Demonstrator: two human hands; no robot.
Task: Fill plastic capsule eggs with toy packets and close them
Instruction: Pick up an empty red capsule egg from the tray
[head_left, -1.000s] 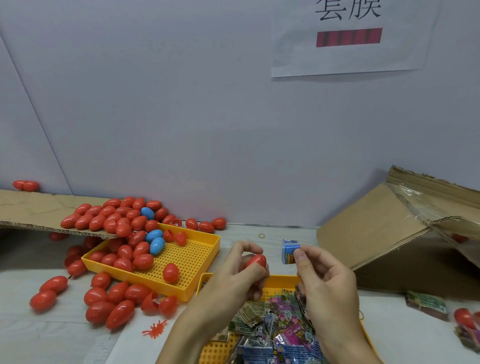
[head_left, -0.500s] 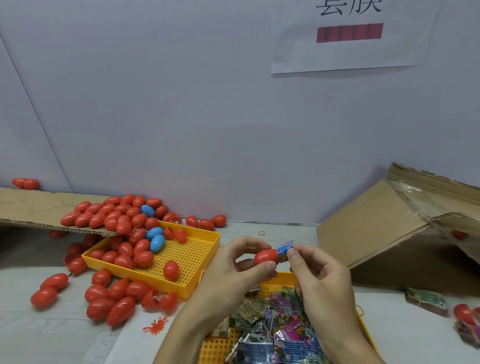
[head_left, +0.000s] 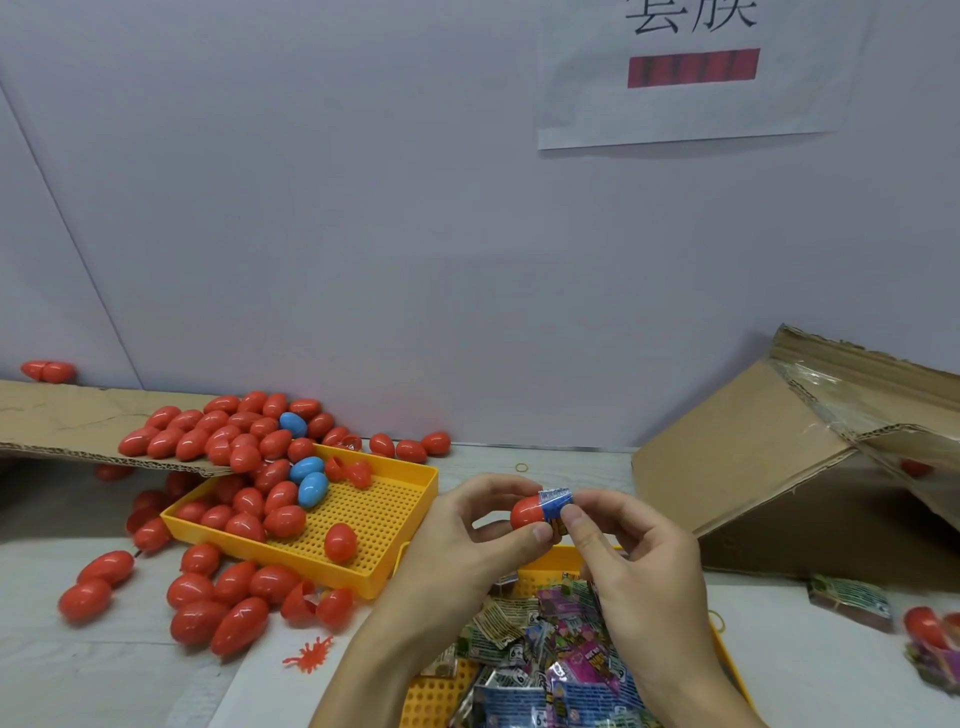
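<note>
My left hand (head_left: 467, 540) pinches a red capsule egg half (head_left: 525, 512) between thumb and fingers, its open end facing right. My right hand (head_left: 631, 566) pinches a folded blue toy packet (head_left: 555, 503) and holds it partly inside the egg's open end. Both hands hover above a yellow tray (head_left: 439, 696) heaped with toy packets (head_left: 545, 654). Many closed red eggs and a few blue ones lie in and around a second yellow tray (head_left: 395, 535) on the left.
A cardboard flap (head_left: 62, 421) at the left carries more red eggs. A tilted cardboard box (head_left: 769, 467) stands at the right. A red splat toy (head_left: 310, 656) lies on the table. Loose packets (head_left: 849, 597) and a red egg (head_left: 927, 626) sit at the far right.
My right hand brought the blue packet leftwards to the red egg half and pushed it partway into the opening. My left hand turned the egg's open end towards the packet.
</note>
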